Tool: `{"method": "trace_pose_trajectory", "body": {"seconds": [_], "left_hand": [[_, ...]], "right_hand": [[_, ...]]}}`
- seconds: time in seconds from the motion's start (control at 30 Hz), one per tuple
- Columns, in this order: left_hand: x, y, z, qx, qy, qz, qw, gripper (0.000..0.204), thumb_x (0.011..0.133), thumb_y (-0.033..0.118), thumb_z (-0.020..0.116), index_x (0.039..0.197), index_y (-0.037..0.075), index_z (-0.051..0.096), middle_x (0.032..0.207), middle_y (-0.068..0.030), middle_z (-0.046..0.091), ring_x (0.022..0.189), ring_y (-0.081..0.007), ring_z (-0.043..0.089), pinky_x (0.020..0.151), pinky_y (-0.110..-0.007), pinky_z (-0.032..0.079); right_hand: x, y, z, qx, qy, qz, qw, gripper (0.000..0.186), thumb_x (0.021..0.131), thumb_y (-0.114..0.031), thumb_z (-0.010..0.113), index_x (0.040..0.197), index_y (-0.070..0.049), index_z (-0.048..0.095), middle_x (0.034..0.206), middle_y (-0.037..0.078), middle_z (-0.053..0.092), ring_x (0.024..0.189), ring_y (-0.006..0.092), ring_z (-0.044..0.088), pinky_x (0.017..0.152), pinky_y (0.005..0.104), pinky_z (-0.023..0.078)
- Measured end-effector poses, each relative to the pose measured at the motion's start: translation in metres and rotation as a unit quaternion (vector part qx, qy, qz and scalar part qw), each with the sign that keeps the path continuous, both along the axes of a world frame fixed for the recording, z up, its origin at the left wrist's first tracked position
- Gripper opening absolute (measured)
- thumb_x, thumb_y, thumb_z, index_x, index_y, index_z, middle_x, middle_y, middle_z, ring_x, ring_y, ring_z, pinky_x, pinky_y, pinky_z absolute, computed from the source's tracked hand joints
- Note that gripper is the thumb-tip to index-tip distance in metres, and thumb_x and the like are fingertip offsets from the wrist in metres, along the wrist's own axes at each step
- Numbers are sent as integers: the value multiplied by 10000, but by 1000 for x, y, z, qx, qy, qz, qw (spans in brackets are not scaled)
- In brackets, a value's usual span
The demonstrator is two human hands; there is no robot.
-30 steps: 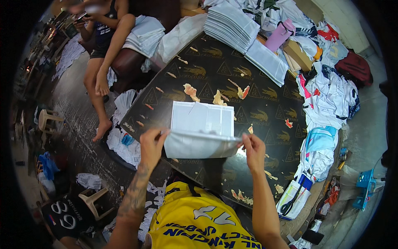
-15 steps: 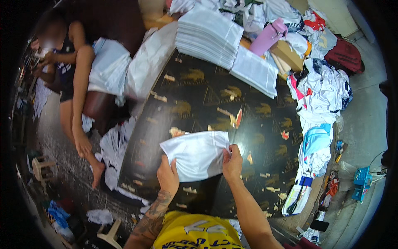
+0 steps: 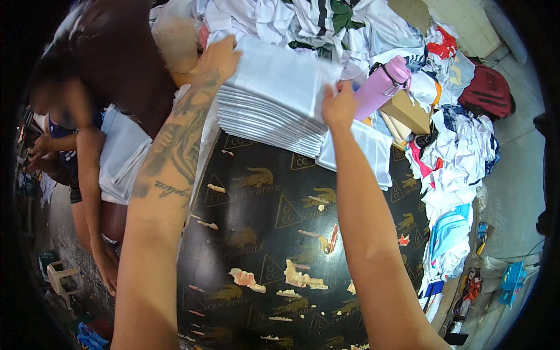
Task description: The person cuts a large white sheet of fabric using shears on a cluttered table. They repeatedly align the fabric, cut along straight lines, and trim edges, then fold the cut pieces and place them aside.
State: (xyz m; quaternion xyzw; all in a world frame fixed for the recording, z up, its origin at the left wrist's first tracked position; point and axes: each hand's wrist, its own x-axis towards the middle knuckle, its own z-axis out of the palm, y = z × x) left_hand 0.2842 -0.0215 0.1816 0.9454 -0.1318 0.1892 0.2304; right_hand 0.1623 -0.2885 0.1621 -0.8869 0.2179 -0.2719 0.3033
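A tall stack of folded white fabric pieces (image 3: 271, 119) stands at the far side of the black table. On top lies a folded white cloth (image 3: 280, 67), its right edge blurred by motion. My left hand (image 3: 220, 56) is closed at the cloth's far left corner; its fingertips are partly hidden. At the right edge my right hand (image 3: 340, 105) pinches the same cloth between thumb and fingers. Beside the stack, under my right wrist, lies a lower pile of folded white pieces (image 3: 373, 149).
The dark table (image 3: 245, 198) has peeled pale patches. A pink bottle (image 3: 382, 87) and a cardboard box (image 3: 406, 111) stand right of the stack. White garments (image 3: 256, 17) heap behind it. A person (image 3: 87, 151) sits at left beside folded pale cloths (image 3: 123, 154).
Both hands have moved forward from the table's near part to the stack, carrying the white cloth onto its top. The view has shifted too, so the stack sits lower.
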Motion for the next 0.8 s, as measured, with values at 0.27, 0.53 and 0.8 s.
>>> {"method": "trace_pose_trajectory", "body": {"seconds": [0.27,0.53,0.8], "left_hand": [[-31,41,-56,-607,86,67,787,449,1032,448,693,1271,71,740,1184,-61,752,1054,-165,677,944,-346,512],[-458,-108,-130,-225,133,-66,963,389,961,138,706,1315,23,593,1329,-188,605,1314,-410,547,1149,-544,388],[-538,-294,-135,107,196,-165,961,824,1045,489,593,1713,94,317,1799,-220,172,1676,-416,104,1328,-646,58]], "right_hand": [[-60,-47,-57,127,-5,-38,991,498,1045,-523,667,1085,-26,676,858,225,733,891,439,728,835,528,538],[-331,-236,-63,63,19,-187,980,294,1006,-339,753,1021,-50,698,808,163,739,790,361,729,756,492,548],[-397,-452,-2,28,-2,-232,972,358,943,-346,810,1123,-45,733,968,157,787,924,326,763,821,443,566]]}}
